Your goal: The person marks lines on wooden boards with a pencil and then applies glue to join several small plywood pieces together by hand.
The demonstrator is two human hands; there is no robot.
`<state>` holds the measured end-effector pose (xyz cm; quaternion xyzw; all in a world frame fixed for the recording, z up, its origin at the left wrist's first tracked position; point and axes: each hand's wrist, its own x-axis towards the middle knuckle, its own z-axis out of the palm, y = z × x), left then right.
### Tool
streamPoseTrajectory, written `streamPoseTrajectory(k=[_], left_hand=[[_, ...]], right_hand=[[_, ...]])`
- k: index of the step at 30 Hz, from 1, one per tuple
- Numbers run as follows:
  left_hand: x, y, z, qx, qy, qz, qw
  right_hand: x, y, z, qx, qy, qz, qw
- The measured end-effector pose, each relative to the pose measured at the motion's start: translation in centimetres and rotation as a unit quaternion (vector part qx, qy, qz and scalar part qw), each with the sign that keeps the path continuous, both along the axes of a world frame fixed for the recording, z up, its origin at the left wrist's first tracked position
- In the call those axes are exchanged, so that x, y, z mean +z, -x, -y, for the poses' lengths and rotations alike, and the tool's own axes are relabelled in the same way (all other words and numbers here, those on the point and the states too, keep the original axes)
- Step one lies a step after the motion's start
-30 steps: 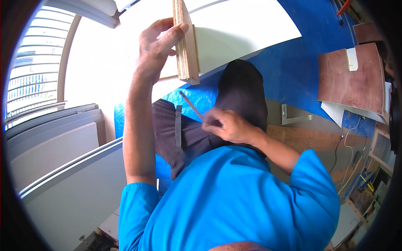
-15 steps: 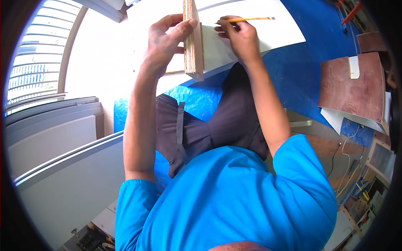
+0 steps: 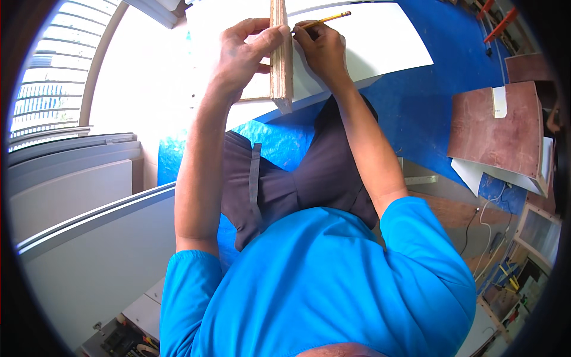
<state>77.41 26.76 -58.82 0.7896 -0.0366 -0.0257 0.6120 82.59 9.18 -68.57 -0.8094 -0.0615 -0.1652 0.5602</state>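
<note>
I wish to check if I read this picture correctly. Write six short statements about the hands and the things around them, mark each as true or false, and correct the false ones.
1. The right hand holds a yellow pencil. True.
2. The left hand is empty. False: it grips a plywood piece.
3. The plywood piece is between the two hands. True.
4. The short-sleeved shirt is red. False: it is bright blue.
5. A blue sheet covers part of the floor to the right of the dark trousers. True.
6. The yellow pencil's tip points away from the plywood piece. False: it points toward it.
</note>
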Motion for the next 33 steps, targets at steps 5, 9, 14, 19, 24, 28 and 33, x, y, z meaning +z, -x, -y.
streamPoseTrajectory(k=[5,9,14,19,24,28,33], left_hand=[[-0.2,-0.1,-0.3,0.004,0.001,0.021,1.0],[-0.4,0.0,0.0,-0.001,-0.011,0.009,1.0],[-1.1,-0.8,-1.3,-0.006,0.001,0.007,1.0],[-1.4,-0.7,-0.7,0.004,0.0,0.016,1.0],[-1.5,-1.3,-1.1,-0.018,0.052,-0.061,0.997],[-1.8,-0.8,-0.9,0.037,0.058,-0.017,0.997],[-1.8,-0.7,-1.0,-0.001,0.021,0.01,1.0]], right_hand=[[0.2,-0.2,-0.6,-0.003,-0.011,0.039,0.999],[-0.4,0.0,-0.4,-0.003,0.015,0.064,0.998],[0.2,0.9,-0.1,0.026,0.049,0.085,0.995],[-0.4,4.4,0.9,0.06,0.108,0.172,0.977],[0.8,10.6,1.5,0.108,0.064,0.061,0.99],[2.3,12.4,4.0,0.162,0.057,-0.023,0.985],[2.1,3.9,4.5,0.052,-0.135,-0.008,0.989]])
